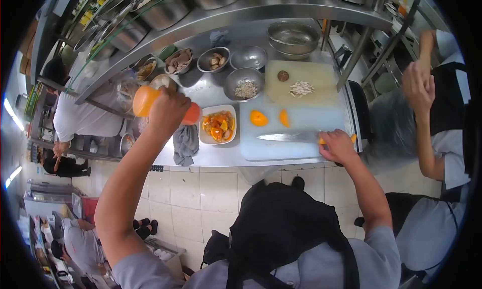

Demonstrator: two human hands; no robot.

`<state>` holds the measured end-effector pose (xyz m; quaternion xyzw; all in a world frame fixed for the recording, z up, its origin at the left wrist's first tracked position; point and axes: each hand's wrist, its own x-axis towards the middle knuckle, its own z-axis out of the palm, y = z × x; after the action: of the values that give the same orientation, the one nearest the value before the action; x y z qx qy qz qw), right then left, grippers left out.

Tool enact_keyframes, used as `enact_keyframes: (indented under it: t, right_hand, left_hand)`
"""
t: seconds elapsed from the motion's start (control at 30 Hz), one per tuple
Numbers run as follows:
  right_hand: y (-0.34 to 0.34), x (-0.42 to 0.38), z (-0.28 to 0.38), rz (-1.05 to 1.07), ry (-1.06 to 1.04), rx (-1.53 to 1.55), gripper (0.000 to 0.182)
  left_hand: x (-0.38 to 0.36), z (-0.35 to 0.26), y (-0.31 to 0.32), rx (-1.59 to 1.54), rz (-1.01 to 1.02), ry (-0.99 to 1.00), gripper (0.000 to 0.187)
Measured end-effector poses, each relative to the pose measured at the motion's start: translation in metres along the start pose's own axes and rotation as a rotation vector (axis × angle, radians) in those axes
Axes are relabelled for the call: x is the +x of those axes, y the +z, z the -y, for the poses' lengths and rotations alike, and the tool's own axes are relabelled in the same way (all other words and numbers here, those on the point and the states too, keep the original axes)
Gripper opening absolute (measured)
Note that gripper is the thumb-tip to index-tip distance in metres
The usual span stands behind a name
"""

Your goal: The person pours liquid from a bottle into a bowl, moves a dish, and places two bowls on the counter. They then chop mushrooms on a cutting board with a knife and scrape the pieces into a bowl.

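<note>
1. Right hand (337,145), as I see it on my feed, is wrapped round the handle of the knife (287,137), at the near right of the pale blue board (253,151).
2. From that hand, the blade reaches leftward. I read its long axis as running side to side across the board, roughly parallel to the near edge of the worktop (216,157), tip pointing towards the white dish (203,137).
3. Just beyond the blade, on my far side, sit a rounded orange piece (259,118) and, to its right, a thinner orange wedge (284,118); the wedge is nearer the right hand.
4. Left hand (168,108) is closed on an orange container (145,100), raised left of the dish. A red container (192,114) shows at its other side; I can't tell whether they join.
5. Between my two hands lies the dish, nearer the left, with a grey cloth (186,143) beside it.
</note>
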<state>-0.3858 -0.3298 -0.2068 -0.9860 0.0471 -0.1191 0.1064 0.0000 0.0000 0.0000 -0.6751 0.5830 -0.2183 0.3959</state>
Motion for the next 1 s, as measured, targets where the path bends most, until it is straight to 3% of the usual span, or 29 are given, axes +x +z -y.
enact_keyframes:
  t: [0.2,0.3,0.5,0.67,0.9,1.0]
  right_hand:
    - [-0.006,-0.001,-0.003,-0.047,-0.004,0.013,0.036]
    - [-0.006,0.000,-0.006,-0.066,-0.026,0.031,0.035]
    - [-0.004,0.001,-0.005,-0.038,-0.005,0.023,0.035]
    - [-0.005,0.001,-0.005,-0.036,0.003,0.031,0.035]
    - [-0.004,0.003,-0.002,-0.029,0.011,0.019,0.034]
    - [-0.003,0.002,-0.005,-0.038,0.006,0.016,0.035]
  left_hand:
    - [0.007,-0.001,-0.012,-0.042,-0.079,-0.024,0.015]
    - [0.004,0.003,-0.012,-0.053,0.060,-0.002,0.016]
    - [-0.003,-0.004,-0.030,-0.076,-0.048,-0.023,0.015]
    - [-0.014,-0.008,-0.018,-0.045,0.098,0.030,0.019]
    - [-0.029,-0.015,-0.013,0.016,-0.007,0.092,0.016]
    - [-0.014,-0.008,-0.015,-0.083,0.088,-0.044,0.017]
